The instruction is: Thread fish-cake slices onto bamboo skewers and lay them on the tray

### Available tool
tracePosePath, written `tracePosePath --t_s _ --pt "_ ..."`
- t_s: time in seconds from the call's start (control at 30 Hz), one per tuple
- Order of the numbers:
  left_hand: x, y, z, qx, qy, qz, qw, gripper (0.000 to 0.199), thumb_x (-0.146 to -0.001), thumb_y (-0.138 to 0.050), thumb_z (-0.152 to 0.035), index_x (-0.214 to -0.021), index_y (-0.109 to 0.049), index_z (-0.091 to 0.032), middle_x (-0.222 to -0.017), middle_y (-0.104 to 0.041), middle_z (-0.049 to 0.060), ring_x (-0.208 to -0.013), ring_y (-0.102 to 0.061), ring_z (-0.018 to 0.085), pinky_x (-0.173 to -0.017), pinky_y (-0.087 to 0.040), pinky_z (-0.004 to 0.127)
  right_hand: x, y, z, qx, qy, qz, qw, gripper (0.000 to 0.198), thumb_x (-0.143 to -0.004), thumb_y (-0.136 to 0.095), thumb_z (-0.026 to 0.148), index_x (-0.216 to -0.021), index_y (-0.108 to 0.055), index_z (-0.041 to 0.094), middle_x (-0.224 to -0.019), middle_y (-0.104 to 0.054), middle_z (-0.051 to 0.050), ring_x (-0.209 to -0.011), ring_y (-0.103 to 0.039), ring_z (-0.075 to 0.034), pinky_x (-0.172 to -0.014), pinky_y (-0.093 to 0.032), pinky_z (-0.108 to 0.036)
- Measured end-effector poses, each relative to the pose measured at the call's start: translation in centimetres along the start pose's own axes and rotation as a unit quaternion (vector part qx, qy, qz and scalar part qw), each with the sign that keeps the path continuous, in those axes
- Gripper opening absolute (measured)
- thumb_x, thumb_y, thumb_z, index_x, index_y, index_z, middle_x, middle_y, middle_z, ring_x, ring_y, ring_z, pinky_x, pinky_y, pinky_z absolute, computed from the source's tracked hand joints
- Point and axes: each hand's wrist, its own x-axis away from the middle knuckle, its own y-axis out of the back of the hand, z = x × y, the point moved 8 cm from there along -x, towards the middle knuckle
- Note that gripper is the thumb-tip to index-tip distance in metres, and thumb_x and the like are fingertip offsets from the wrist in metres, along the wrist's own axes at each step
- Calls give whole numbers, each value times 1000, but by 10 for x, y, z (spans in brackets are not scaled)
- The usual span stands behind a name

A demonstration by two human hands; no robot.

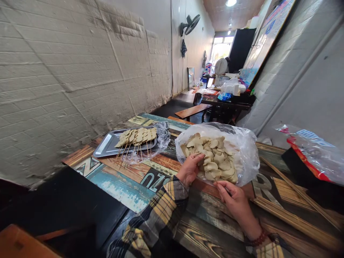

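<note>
The left hand (189,170), half curled, touches flat, rounded beige slices (218,157) in a crumpled clear plastic bag (248,148) on the multicoloured plank table (118,186); whether it grips one, I cannot tell. The right hand (232,199) has thumb and forefinger pinched together by the bag's near edge, anything between them unclear.

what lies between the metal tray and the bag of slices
In the head view, crumpled plastic lies beside the metal tray, then a strip of tabletop before the bag of slices.
</note>
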Motion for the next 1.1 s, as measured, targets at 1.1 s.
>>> tracePosePath --t_s 1.1 --pt "5 -10 6 5 35 12 999 32 -71 -77 -36 -91 -68 -12 -83 -72 9 -78 -68 19 -67 -54 27 -4 0 -17 -139 -86 -17 986 42 -82 -56 56 -90 -66 16 -48 -42 7 -40 -33 -10 -39 -23 -22"
